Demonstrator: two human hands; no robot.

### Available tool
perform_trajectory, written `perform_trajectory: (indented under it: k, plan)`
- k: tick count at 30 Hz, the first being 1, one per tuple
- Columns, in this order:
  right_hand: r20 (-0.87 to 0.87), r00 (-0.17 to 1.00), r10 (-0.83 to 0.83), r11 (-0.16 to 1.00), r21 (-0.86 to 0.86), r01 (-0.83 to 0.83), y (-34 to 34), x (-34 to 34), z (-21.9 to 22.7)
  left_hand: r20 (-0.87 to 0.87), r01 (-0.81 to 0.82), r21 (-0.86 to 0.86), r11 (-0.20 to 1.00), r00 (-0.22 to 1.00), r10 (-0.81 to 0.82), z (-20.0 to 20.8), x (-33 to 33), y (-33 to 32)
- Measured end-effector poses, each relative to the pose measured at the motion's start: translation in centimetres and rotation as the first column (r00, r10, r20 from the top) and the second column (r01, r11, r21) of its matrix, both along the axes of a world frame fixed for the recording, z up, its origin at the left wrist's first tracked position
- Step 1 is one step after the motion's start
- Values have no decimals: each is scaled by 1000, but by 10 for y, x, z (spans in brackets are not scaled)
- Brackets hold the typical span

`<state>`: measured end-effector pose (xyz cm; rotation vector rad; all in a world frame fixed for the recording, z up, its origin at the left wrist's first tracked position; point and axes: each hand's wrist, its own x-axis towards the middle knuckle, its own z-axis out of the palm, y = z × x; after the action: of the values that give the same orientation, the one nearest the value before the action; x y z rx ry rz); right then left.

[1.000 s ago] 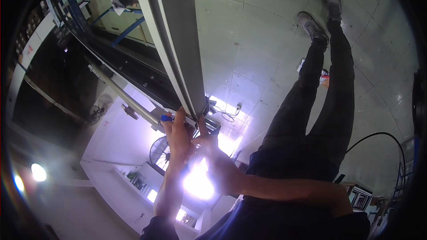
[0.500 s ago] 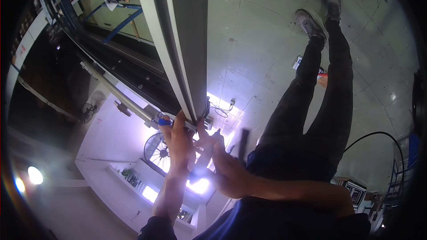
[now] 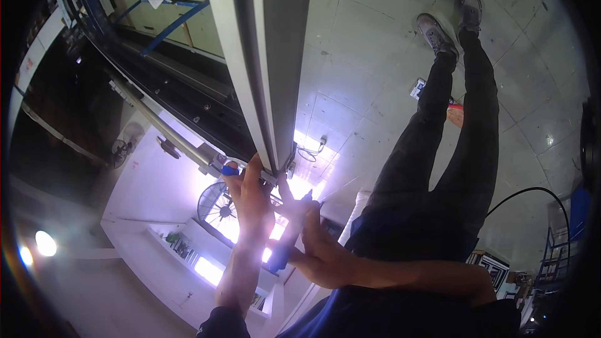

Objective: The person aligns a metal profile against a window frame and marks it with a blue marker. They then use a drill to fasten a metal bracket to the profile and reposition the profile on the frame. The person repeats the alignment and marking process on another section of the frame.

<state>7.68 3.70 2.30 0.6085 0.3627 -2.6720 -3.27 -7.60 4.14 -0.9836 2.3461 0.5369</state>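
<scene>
A long grey metal profile (image 3: 278, 56) with a groove along it runs from the top edge down to my hands. My left hand (image 3: 250, 197) is closed at its lower end, fingers up against the metal. Beside those fingers shows a small blue piece (image 3: 230, 170); what it belongs to is unclear. Just to the right and lower, my right hand (image 3: 322, 253) is bent round a dark blue hand-held tool (image 3: 283, 251), blurred against the bright light. Its exact kind cannot be made out. The right fingertips reach near the left hand.
Left of the profile lies a dark machine frame (image 3: 188, 103) with bolts and a pale tube (image 3: 163, 128). A round fan (image 3: 224, 211) stands behind my hands. On the tiled floor are a cable (image 3: 310, 152) and a red item (image 3: 455, 114) by my legs.
The profile's upper part has shifted slightly right in view. My right hand has dropped a little, and the dark blue tool shows more plainly below it. My left hand stays at the profile's end.
</scene>
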Motion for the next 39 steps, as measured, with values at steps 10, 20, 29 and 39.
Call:
perform_trajectory:
  k: [10, 20, 29, 39]
  plan:
    - [-3, 991, 131, 965, -230, -128, -3, 13, -11, -14, 286, -89, 954, 957, -288, -2, 9, -28]
    - [-28, 987, 160, 967, -198, -163, -5, 9, -9, -118, -146, 119, 982, 980, 160, 0, 1, -6]
    - [-81, 973, 215, 970, -95, -222, -3, 9, -5, -120, -188, 100, 977, 972, 200, -3, -4, -6]
    - [-452, 705, 547, 437, 872, 220, 7, -6, -32, -183, -226, 53, 973, 956, 232, -5, 2, -24]
